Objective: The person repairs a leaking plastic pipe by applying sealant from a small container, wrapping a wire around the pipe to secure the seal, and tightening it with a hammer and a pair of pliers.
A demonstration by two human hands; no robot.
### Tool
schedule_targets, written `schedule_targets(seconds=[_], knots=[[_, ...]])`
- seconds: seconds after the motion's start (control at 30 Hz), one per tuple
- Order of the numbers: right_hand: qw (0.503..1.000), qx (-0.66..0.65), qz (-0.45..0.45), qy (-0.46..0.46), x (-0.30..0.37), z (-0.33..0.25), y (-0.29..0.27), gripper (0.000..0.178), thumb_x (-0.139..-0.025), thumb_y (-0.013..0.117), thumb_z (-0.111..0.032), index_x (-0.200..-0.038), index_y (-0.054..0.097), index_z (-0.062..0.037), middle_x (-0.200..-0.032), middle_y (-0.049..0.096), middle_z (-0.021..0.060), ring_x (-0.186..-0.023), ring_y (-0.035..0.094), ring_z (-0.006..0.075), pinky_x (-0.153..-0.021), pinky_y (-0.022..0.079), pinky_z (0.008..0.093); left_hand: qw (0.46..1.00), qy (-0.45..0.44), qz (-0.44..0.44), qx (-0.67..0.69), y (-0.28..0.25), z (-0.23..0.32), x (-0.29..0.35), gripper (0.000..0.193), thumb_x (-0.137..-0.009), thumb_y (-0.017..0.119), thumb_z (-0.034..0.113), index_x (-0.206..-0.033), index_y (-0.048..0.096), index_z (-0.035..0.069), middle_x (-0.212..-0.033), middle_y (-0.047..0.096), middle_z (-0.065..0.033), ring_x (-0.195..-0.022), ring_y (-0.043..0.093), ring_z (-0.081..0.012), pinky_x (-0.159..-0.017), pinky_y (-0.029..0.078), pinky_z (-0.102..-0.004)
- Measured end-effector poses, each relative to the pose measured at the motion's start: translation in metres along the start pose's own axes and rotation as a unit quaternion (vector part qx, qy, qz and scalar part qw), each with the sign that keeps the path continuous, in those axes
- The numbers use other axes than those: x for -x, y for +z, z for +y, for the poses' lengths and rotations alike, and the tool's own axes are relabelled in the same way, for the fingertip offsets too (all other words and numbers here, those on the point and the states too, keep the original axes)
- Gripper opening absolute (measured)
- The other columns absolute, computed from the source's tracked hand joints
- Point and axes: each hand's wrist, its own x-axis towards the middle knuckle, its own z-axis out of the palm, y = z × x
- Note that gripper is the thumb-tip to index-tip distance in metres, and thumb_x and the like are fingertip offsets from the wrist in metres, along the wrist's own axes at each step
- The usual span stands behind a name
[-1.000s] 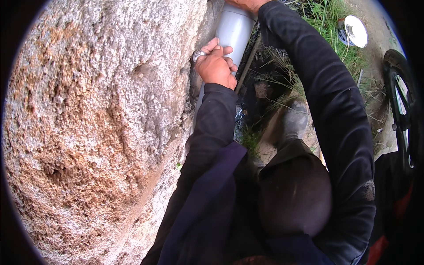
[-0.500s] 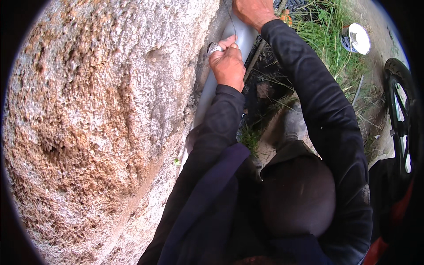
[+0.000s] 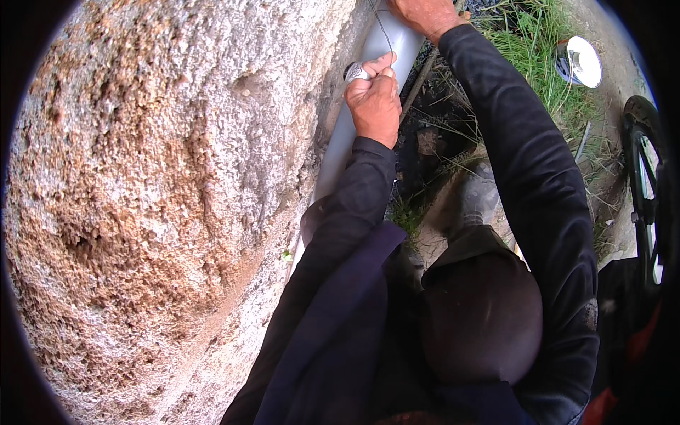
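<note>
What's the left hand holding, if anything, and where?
The left hand pinches a thin dark line at its lower visible end; whether it grips the silvery item is unclear.

My L hand (image 3: pixel 377 106) pinched a thin dark strand (image 3: pixel 383 27) over the grey pipe (image 3: pixel 334 159), w/ a small silvery thing (image 3: pixel 357 72) against it. My R hand (image 3: pixel 426 15) was farther up, prob. touching the pipe, fingers cut off. Rough rock (image 3: pixel 163 177) stood L of both.

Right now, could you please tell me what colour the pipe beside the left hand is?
The pipe is light grey, showing best in the head view.
</note>
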Motion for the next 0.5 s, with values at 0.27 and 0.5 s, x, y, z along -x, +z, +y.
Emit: schedule_targets(seconds=[0.27,0.5], knots=[[0.995,-0.006,0.037,0.094,-0.020,0.005,0.010,0.015,-0.084,0.057,-0.017,-0.074,0.067,-0.0107,-0.069,0.065,0.0133,-0.064,0.064,0.0336,-0.062,0.048,0.0488,1.000,-0.007,-0.022,0.003,0.004,-0.003,0.003,0.026,-0.099,0.053,0.007,-0.123,0.062,-0.001,-0.067,0.049,0.0028,-0.045,0.036,-0.0037,-0.040,0.032,-0.0211],[0.993,0.089,-0.014,0.074,-0.021,0.003,0.020,0.021,-0.082,0.057,-0.016,-0.066,0.070,-0.0077,-0.067,0.066,0.0159,-0.065,0.065,0.0334,-0.064,0.049,0.0472,1.000,-0.022,-0.012,-0.002,0.001,0.008,0.007,0.029,-0.102,0.049,0.007,-0.127,0.059,-0.003,-0.067,0.048,0.0027,-0.045,0.037,-0.0046,-0.040,0.033,-0.0209]])
